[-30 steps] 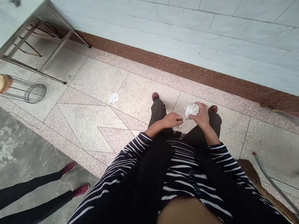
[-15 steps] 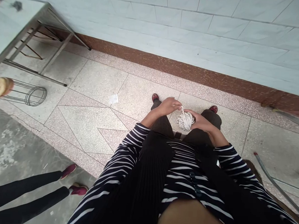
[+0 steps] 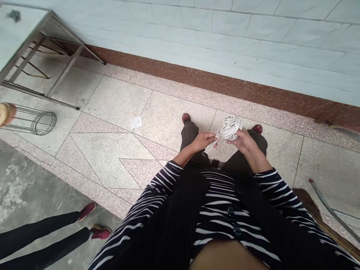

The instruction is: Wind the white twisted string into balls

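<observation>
A ball of white cord (image 3: 229,127) is held up in front of my lap, between my knees. My right hand (image 3: 244,142) grips its right side, the fingers curled around the lower edge. At the ball's lower left, my left hand (image 3: 206,141) is closed in a pinch on strands of the same cord. A short loose length of cord (image 3: 210,148) hangs below the left fingers toward my thigh. Some fingertips of both hands are hidden by the cord.
A table with metal legs (image 3: 63,72) stands at the left by the tiled wall (image 3: 184,35). Near it lies a round-topped wire stool (image 3: 28,118). White paper (image 3: 135,122) is on the floor. Another person's legs (image 3: 59,235) show lower left; a metal frame (image 3: 326,205) is at right.
The cord ball has moved up and away from my body, and my right hand has turned around it. My left hand has lowered, with a strand now hanging below it.
</observation>
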Demonstrator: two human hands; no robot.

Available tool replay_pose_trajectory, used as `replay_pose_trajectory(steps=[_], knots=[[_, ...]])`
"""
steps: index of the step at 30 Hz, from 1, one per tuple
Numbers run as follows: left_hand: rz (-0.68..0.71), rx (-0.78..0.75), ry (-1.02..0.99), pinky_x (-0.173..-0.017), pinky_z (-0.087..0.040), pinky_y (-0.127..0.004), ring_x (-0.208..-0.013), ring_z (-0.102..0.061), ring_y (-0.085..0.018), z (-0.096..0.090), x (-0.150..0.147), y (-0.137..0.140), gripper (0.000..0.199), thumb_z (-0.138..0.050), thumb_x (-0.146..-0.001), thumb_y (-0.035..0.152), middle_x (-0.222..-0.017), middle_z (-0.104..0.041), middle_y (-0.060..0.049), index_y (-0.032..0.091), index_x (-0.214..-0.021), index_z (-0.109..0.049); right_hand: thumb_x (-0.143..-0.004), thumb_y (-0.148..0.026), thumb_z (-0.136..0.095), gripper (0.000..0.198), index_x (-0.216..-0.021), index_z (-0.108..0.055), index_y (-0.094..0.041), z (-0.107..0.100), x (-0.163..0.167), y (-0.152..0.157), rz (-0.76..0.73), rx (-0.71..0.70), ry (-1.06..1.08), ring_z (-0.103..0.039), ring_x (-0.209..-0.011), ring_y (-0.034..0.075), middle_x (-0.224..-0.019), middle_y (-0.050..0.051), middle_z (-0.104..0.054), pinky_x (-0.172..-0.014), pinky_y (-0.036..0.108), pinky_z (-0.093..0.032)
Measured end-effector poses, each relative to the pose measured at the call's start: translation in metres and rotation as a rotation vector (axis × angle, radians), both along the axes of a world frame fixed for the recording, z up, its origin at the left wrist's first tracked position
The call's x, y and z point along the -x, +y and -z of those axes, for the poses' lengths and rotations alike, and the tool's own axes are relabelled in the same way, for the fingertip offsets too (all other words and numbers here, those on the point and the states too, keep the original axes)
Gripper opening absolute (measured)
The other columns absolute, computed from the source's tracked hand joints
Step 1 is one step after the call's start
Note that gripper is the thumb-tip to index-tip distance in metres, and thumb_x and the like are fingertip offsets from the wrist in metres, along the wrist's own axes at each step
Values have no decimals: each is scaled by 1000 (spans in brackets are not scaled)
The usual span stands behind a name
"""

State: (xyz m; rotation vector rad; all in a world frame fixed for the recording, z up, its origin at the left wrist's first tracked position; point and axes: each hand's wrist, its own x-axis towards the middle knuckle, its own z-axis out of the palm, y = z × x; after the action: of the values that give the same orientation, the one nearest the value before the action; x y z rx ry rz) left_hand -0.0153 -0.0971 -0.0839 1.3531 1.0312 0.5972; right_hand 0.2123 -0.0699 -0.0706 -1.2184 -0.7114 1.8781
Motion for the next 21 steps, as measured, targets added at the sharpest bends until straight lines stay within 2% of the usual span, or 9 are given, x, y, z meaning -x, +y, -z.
replay_pose_trajectory(steps=[4,9,11,15,18,21], knots=[[-55,73,91,-65,-37,-24,-61,-50,-10,9,2,0,39,-67,-100,41,-70,-72,-1,14,-73,-76,-61,-35,-93,67,-122,-69,-26,13,0,6,-41,96,-62,-73,-78,22,-98,4,-80,-57,28,-59],[-516,189,115,-65,-41,-23,-65,-58,-12,19,27,15,37,-71,-94,43,-69,-72,-1,16,-70,-71,-67,-21,-92,48,-111,-71,-19,33,-26,29,-134,286,-189,-68,-68,18,-83,4,-75,-56,26,-55],[-609,211,85,-67,-45,-24,-69,-63,-13,18,39,19,38,-74,-91,49,-73,-75,-3,16,-73,-72,-76,-18,-92,43,-114,-71,-18,49,-32,42,-140,355,-271,-65,-67,15,-84,4,-74,-56,23,-53],[-553,235,34,-75,-52,-28,-74,-68,-17,10,42,10,44,-77,-85,60,-75,-77,-6,17,-76,-74,-107,-34,-76,30,-128,-69,-14,91,-19,70,-79,467,-413,-68,-82,13,-106,5,-72,-71,25,-62],[-430,301,11,-84,-55,-33,-80,-71,-20,5,30,-6,48,-76,-85,64,-80,-79,-9,17,-71,-75,-111,-42,-72,37,-136,-69,-15,119,-2,89,-46,483,-442,-73,-103,19,-125,10,-72,-87,36,-68],[-391,356,-19,-94,-55,-36,-86,-74,-23,4,20,-17,48,-75,-89,63,-82,-80,-10,18,-71,-76,-110,-42,-73,40,-140,-69,-16,134,8,105,-27,347,-414,-73,-115,23,-135,12,-70,-97,42,-67]])
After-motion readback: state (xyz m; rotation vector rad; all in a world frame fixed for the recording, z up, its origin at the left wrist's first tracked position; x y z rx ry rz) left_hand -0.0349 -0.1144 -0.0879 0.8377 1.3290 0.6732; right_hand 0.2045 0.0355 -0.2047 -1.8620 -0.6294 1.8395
